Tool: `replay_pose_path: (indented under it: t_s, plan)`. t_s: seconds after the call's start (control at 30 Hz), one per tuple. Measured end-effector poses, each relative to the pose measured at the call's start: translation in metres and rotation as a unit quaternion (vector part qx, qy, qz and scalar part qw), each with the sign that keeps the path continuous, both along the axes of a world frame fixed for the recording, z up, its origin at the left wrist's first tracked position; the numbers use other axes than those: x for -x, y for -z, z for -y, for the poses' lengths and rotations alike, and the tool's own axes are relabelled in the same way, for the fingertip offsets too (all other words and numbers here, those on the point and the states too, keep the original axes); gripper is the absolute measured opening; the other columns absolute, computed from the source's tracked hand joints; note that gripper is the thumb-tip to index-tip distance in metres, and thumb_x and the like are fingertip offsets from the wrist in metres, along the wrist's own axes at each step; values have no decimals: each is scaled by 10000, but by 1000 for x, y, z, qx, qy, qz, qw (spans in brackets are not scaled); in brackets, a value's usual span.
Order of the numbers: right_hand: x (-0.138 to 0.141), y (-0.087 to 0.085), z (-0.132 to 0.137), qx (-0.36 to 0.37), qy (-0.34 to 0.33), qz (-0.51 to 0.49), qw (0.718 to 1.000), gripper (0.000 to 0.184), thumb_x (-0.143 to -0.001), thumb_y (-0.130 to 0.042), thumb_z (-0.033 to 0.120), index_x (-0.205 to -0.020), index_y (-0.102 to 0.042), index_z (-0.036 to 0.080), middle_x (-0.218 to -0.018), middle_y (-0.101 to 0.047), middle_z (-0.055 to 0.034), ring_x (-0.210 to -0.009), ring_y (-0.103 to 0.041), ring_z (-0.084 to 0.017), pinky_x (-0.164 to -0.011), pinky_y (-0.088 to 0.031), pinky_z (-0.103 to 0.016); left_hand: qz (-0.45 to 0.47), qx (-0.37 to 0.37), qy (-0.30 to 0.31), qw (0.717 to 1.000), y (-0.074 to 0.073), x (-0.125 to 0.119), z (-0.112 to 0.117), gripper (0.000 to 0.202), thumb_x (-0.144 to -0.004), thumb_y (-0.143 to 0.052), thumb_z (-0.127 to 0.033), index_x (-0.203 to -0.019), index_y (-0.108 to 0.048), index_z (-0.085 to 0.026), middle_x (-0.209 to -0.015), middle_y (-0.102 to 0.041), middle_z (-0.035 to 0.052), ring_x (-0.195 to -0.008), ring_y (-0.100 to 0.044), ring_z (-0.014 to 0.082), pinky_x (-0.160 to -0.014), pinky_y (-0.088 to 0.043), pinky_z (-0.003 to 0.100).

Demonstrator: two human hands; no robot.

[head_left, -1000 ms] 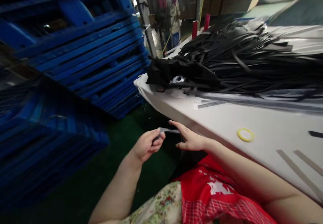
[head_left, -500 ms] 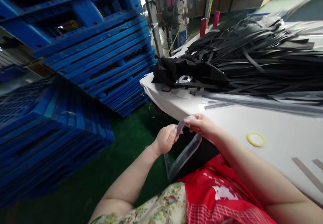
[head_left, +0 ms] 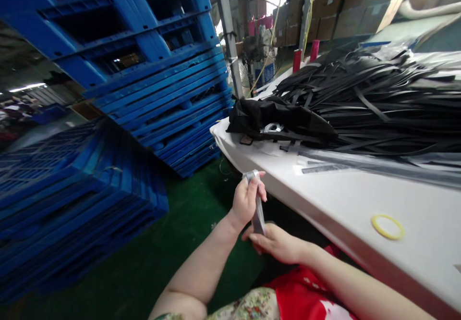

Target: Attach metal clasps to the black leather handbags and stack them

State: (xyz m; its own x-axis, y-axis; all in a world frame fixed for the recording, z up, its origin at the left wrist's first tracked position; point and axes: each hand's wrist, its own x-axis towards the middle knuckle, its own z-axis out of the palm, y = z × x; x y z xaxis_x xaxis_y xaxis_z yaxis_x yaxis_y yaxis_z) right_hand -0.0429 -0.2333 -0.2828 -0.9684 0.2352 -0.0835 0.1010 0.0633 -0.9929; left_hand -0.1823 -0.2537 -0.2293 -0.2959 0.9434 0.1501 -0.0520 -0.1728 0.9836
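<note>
A grey, slightly shiny flat strip (head_left: 258, 218) stretches between my two hands, beside the front edge of the white table. My left hand (head_left: 245, 202) grips its upper part, where it looks folded or looped over near the thumb and fingers. Lower and closer to my body, my right hand (head_left: 275, 244) is closed on the strip's lower part, with the fingers partly hidden beneath. On the table to the right lies a yellow ring (head_left: 387, 227), apart from both hands. Similar grey strips (head_left: 374, 165) lie along the table in front of a large pile of black strips (head_left: 382, 104).
The white-covered table (head_left: 324, 200) runs along my right, with a black bag-like cloth (head_left: 284, 118) at its corner. Blue pallets (head_left: 173, 80) are stacked high ahead on the left, and more blue pallets (head_left: 82, 204) stand nearer. A metal post (head_left: 230, 36) rises by the table corner.
My right hand has moved down and toward my body along the strip, leaving it stretched more upright. The strip's trailing length no longer shows below. The view has shifted slightly.
</note>
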Motion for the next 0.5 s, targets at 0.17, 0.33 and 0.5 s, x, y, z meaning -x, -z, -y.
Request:
replay_pose_path:
  t_s: [0.17, 0.33, 0.5]
  plan:
    - [-27, -44, -30, 100, 69, 0, 993, 431, -843, -552, 546, -911, -645, 130, -541, -484, 35, -379, -339, -53, -376, -259, -190, -399, -64, -36, 914, 26, 9, 9, 500, -924, -369, -454, -1185, -579, -84, -972, -642, 183, -1035, -582, 301, -988, -403, 473]
    - [-24, -70, -83, -202, 258, 6, 945, 279, -780, -607, 422, -849, -636, 153, -713, -603, -41, -645, -579, -169, -592, -481, -282, -261, 59, 69, 961, 13, -3, 14, 585, -928, -280, -565, -840, -641, -114, -555, -527, 46, -514, -545, 176, -546, -482, 331]
    - [0, -54, -70, -308, 150, -70, 937, 350, -753, -569, 193, -1103, -584, 193, -1070, -626, -70, -1005, -573, -213, -916, -449, -362, 147, 149, 195, 958, -26, -11, 15, 618, -927, -256, -613, -801, -596, -113, -431, -285, -89, -300, -232, 62, -335, -273, 208]
